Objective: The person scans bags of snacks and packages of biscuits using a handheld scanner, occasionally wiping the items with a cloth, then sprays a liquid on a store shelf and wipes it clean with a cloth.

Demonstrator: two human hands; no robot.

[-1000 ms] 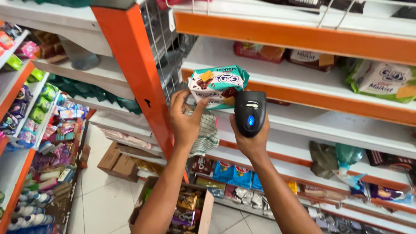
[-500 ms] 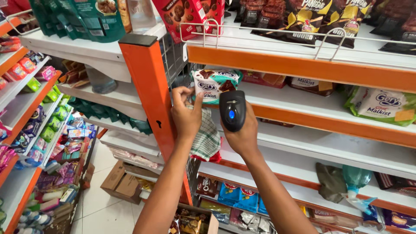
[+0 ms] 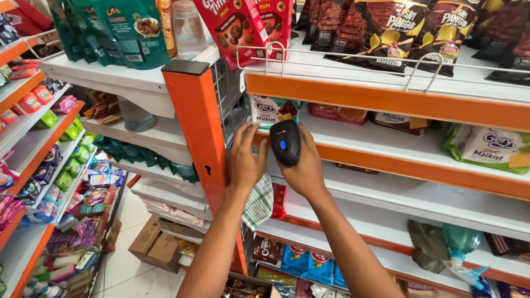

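Note:
My left hand [image 3: 247,157] reaches up to a teal and white biscuit packet [image 3: 270,110] at the left end of a white shelf [image 3: 419,152], fingers on its lower edge, and a green checked cloth [image 3: 259,201] hangs under the palm. My right hand [image 3: 301,165] is wrapped around a black handheld scanner [image 3: 285,142] with a blue light, held just below the packet. Both forearms rise from the bottom of the view.
An orange upright post [image 3: 199,127] stands just left of my hands. Red biscuit packs [image 3: 237,27] and dark snack bags [image 3: 397,27] fill the top shelf. A spray bottle [image 3: 461,243] lies on a lower shelf. Cardboard boxes [image 3: 157,245] sit on the floor.
My hands have risen with the packet and scanner toward the shelf, the packet now resting at the shelf's left end. The view has tilted up, showing the top shelf.

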